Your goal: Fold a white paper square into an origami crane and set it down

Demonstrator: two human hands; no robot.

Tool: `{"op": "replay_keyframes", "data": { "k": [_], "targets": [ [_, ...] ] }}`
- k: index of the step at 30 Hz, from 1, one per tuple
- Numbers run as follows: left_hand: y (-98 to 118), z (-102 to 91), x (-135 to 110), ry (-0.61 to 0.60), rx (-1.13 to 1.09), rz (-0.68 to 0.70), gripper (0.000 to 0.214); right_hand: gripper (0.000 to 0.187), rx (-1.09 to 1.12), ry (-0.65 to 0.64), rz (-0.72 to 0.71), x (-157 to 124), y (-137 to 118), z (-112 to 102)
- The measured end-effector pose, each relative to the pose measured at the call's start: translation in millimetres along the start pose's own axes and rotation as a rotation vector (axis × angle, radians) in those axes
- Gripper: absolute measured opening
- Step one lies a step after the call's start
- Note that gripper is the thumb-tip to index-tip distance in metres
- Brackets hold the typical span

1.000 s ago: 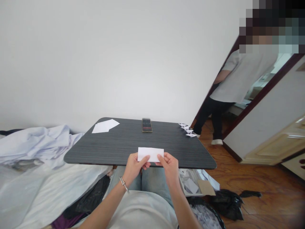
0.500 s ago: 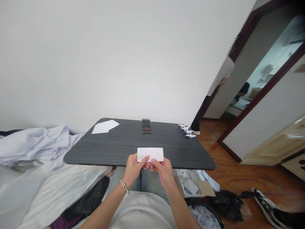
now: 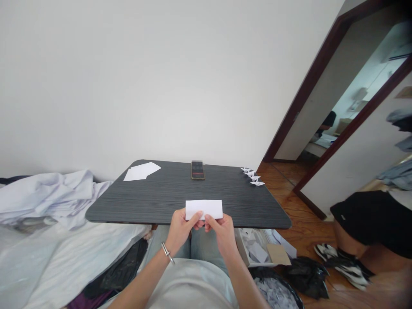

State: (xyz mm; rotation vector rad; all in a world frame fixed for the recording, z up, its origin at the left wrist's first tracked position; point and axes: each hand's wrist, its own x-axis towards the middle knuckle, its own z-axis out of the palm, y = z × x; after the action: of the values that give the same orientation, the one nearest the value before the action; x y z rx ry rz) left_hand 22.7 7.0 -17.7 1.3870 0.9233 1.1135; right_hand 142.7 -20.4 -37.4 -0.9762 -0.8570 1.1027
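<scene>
A folded sheet of white paper (image 3: 204,207) is held level over the near edge of the dark table (image 3: 148,197). My left hand (image 3: 183,226) pinches its lower edge, the thumb lying on top and the fingers curled beneath. On the other side, my right hand (image 3: 219,227) grips the same edge in the same way, and the two thumbs almost meet at the middle. The paper is a wide rectangle with a crease line along its lower part. Fingers under the sheet are partly hidden.
Loose white sheets (image 3: 141,171) lie at the table's back left, a phone (image 3: 197,170) at the back middle. Several folded paper cranes (image 3: 252,176) line the right edge. Below right are a box of paper (image 3: 257,249), a black bag (image 3: 305,277) and a person in black shorts (image 3: 373,219).
Both hands still hold the folded paper, which has barely shifted. The person by the doorway is gone from there, and a person in black shorts now shows more fully at the right.
</scene>
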Motion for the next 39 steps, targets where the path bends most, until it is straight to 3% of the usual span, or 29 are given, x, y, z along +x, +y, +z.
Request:
{"op": "replay_keyframes", "data": {
  "k": [16, 23, 39],
  "targets": [
    [17, 1.6, -8, -0.014, 0.046, 0.020, 0.029, 0.020, -0.083, 0.006, -0.088, -10, -20, 4],
    [20, 1.4, -8, -0.009, 0.131, 0.033, 0.036, 0.022, -0.085, -0.025, -0.070, -8, -17, 0],
    [17, -4.0, -4, 0.035, 0.042, 0.009, 0.037, 0.029, -0.163, -0.023, -0.135, 1, -25, -20]
  ]
}}
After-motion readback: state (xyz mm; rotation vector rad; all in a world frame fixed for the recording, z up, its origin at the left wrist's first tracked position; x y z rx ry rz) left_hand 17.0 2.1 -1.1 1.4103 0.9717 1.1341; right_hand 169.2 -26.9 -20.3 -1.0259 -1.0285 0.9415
